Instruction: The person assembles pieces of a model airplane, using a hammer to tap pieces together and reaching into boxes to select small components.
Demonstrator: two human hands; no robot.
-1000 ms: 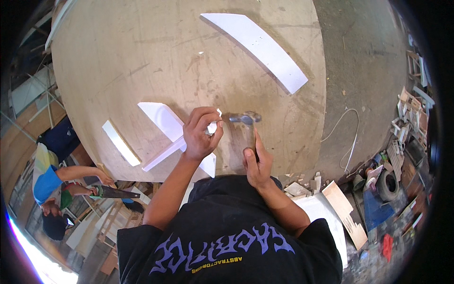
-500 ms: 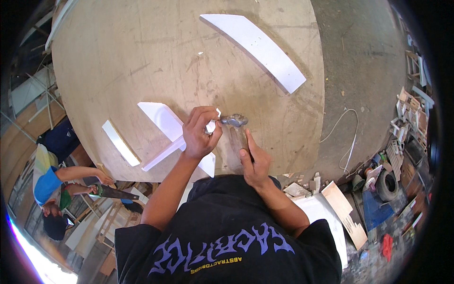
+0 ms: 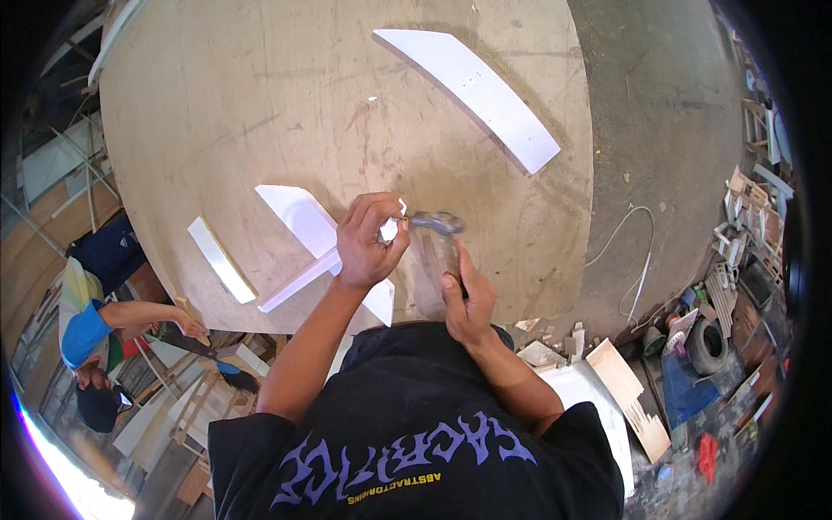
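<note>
The hammer [image 3: 439, 223] is what has changed: half a second ago its head sat close against the left fingertips, and now it stands slightly back from them, blurred with motion. The right hand [image 3: 472, 308] is closed around the handle, with the forefinger stretched along it toward the head. The left hand [image 3: 373, 243] has not shifted; it grips the far end of a narrow white strip [image 3: 299, 282], thumb and fingers bent around it, and a white end shows between them. The fingers cover the spot facing the hammer, so I can't tell whether a nail is pinched there.

The strip lies across a wider white board [image 3: 299, 217], both on the near part of the wooden table [image 3: 199, 113], just in front of the person's body. Since strip and board keep their places while only the hammer moves, this looks like short strokes aimed at one spot, with the left hand steadying the work.

Apart from these, a short white piece [image 3: 221, 260] lies to the left and a curved white board [image 3: 468, 95] farther off to the right, both untouched. Beyond the table's left edge, a co-worker [image 3: 82, 334] in blue sleeves reaches out an arm.
</note>
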